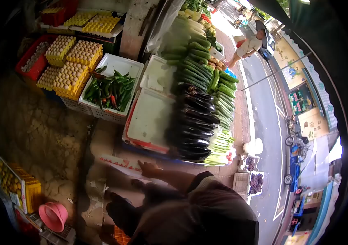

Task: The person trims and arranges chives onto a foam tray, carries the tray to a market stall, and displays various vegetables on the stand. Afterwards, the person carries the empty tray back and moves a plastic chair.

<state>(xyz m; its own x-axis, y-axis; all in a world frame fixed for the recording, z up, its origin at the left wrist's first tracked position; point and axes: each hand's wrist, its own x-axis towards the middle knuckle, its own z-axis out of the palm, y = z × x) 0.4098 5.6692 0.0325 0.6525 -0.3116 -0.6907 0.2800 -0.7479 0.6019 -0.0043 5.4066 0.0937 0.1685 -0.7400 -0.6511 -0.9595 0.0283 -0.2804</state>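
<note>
My right hand [151, 169] reaches left from a dark sleeve, low in the middle of the head view. Its fingers bend over the edge of a white foam box [118, 162] with red markings, and they look closed on it. Blur and shadow hide part of the box. Above it stands a white foam tray [149, 118] at the end of the vegetable stall, beside a row of dark eggplants [196, 130]. Below my arm are dark, blurred shapes of my own body and legs. My left hand does not show.
Green and red chili peppers [110, 90] fill a white box at upper left, next to stacked egg trays [71, 73]. Cucumbers [198, 53] line the stall. A pink bucket [53, 216] and a yellow crate [26, 188] stand lower left. Someone with an umbrella [267, 34] walks by the road.
</note>
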